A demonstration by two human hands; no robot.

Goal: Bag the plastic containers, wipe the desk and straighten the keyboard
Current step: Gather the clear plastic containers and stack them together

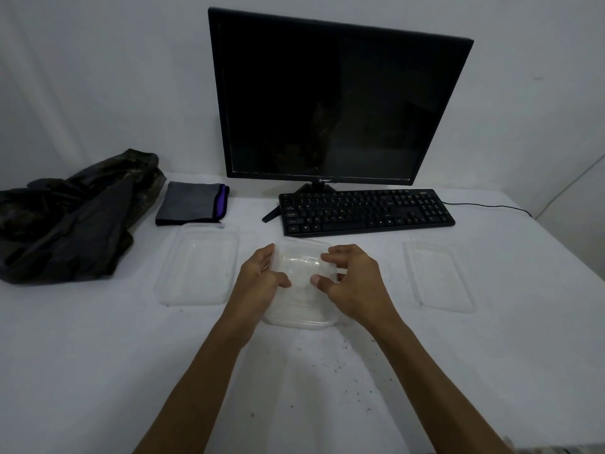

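Head view: left hand [262, 280] and right hand [350, 280] both grip a clear plastic container [302, 290] at mid-desk, fingers curled over its top edges, thumbs on the near side. A second clear container [198, 267] lies just left of it; a clear lid [438, 276] lies well to the right. Black bag [72, 217] crumpled at far left, grey cloth [193, 203] beside it. Keyboard [366, 211] sits slightly askew before the monitor [334, 99]. Dark crumbs [340, 362] speckle the white desk [98, 355].

Office desk: monitor [337, 99], keyboard [365, 211].
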